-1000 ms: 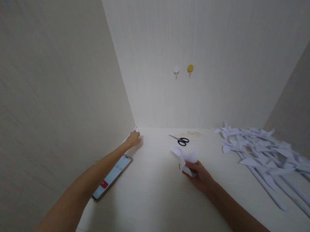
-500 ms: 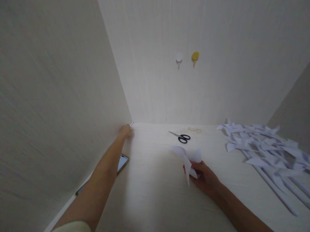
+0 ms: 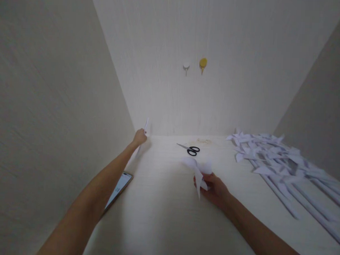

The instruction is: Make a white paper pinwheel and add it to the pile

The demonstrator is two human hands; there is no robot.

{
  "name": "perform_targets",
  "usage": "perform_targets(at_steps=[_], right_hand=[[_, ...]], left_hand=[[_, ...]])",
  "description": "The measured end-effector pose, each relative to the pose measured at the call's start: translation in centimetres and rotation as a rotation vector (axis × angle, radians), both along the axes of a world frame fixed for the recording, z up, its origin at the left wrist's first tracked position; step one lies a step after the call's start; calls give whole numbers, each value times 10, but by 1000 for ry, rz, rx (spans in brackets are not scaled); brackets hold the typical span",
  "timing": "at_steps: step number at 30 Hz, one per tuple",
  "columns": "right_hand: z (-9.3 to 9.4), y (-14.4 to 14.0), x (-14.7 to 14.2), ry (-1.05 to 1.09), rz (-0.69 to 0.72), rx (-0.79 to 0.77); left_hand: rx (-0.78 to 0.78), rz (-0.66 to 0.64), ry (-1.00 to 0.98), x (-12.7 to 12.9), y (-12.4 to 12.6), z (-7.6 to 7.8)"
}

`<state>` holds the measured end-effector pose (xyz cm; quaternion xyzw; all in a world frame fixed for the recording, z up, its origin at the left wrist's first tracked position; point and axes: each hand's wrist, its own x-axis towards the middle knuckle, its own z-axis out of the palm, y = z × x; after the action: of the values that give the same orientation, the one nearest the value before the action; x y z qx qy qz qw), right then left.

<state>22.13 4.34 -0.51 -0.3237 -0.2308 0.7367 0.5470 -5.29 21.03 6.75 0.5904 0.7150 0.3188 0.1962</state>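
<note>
Left hand: we are stretching our left hand (image 3: 139, 136) out to the far left corner, well left of the scissors (image 3: 189, 149), with the fingers pinching closed on a thin white stick (image 3: 146, 124) that is tilting up out of the grip, likely because it was lying against the wall there.
Right hand: we are keeping our right hand (image 3: 214, 189) in front of the scissors, fingers curling shut around the middle of a folded paper pinwheel (image 3: 199, 170), so its blades are standing free and uncrushed above the tabletop (image 3: 160, 217).
Scissors: they are lying flat near the back wall, handles pointing right, within reach of either hand.
Finished pile: paper pinwheels on sticks (image 3: 275, 162) are lying in a heap to the right of the scissors, heads toward the back wall, seemingly kept apart from the working space.
Phone (image 3: 119, 186): it is lying screen-up to the left of the scissors and nearer to us, partly under our left forearm.
Wall hooks (image 3: 194, 65): one white and one yellow are hanging on the wall above the scissors.
</note>
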Motion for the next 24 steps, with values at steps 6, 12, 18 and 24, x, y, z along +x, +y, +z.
perform_targets(at_steps=[6,12,18,24], right_hand=[[-4,5,7,127,-94,-95],[-4,9,13,187,-121,-66],[-2,7,13,194,-111,-71],[-7,7,14,187,-72,-59]], left_hand=[[-115,-398,-692,75,-65,-1],[-539,-604,-1234,123,-142,-39],[-605,-604,-1287,133,-155,-65],[-477,-612,-1330,133,-155,-74]])
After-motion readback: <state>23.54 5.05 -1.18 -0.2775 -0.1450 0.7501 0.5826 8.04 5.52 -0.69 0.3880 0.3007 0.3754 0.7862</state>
